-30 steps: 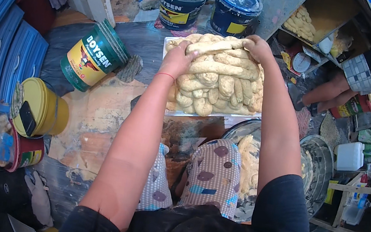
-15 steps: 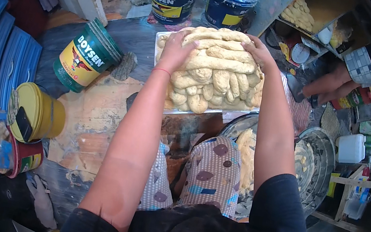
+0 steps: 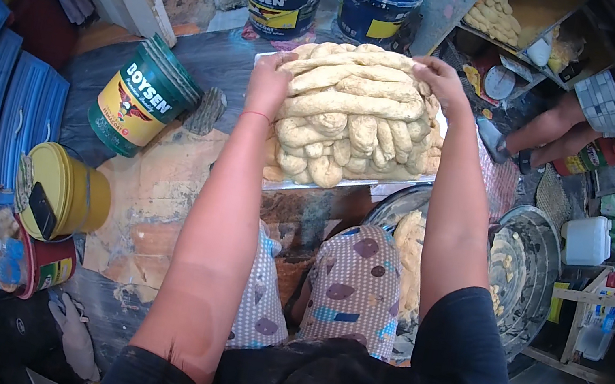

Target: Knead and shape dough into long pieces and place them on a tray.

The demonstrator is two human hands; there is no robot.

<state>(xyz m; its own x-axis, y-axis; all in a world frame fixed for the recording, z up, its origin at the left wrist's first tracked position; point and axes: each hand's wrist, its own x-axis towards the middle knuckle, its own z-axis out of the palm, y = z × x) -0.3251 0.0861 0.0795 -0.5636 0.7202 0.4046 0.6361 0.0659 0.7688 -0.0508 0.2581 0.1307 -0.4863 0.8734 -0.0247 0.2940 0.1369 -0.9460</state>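
A tall heap of pale yellow dough rolls [image 3: 355, 106] is stacked on a white tray [image 3: 300, 187] in front of me, with long rolls laid across the top and shorter ones bulging out on the near side. At the left end of a long upper dough roll [image 3: 336, 78], my left hand [image 3: 267, 85] is closed, its fingers curled against the dough. My right hand [image 3: 443, 87] grips the right end of a top roll with its fingertips. The far side of the heap is hidden.
Two dark blue buckets [image 3: 281, 15] stand beyond the tray; a green bucket [image 3: 145, 93] and a yellow one [image 3: 80, 197] carrying a phone [image 3: 42, 209] are at left. Wide basins [image 3: 517, 287] with dough sit at right. Another person's legs [image 3: 535, 137] show at far right.
Both hands have moved outward from the top of the heap to its two sides. The heap stays in place on the tray.
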